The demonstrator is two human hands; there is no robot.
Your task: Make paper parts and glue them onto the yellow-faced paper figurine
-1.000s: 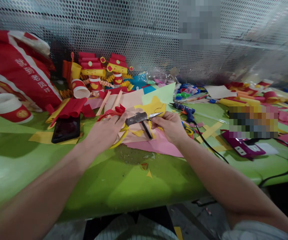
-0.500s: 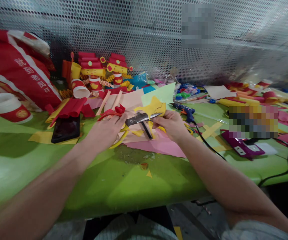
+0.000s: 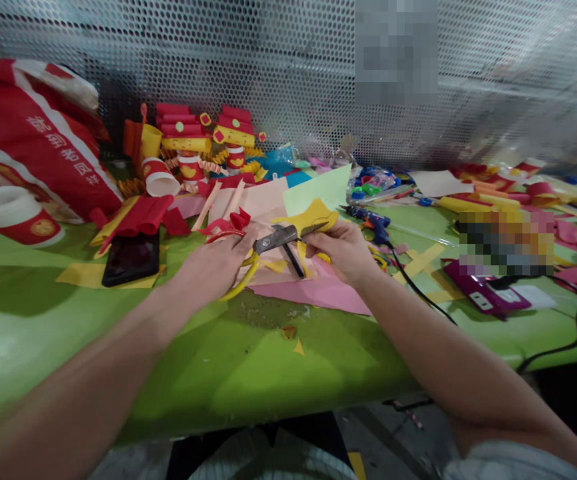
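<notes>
My left hand (image 3: 218, 263) is closed around the handles of a pair of scissors (image 3: 277, 239), one handle red and one yellow. Their dark blades point right, at a piece of yellow paper (image 3: 308, 217) with a dark line drawn on it. Fingers of my right hand (image 3: 343, 250) pinch this paper at its right end, close to the blade tips. Beneath lie a pink paper sheet (image 3: 318, 292), pale paper and yellow scraps. A black bar-like thing (image 3: 293, 260) shows under the scissors.
A phone (image 3: 132, 259) lies to the left, near paper cups (image 3: 18, 213) and a red bag (image 3: 43, 140). Red-and-yellow paper figures (image 3: 183, 143) stand behind. On the right are a blue glue gun (image 3: 375, 223) with a black cord and a purple power strip (image 3: 488, 290).
The scissors' blades have shifted and the yellow paper has tilted slightly between my hands. My left hand's grip on the handles has altered a little; my right hand stays nearly in place.
</notes>
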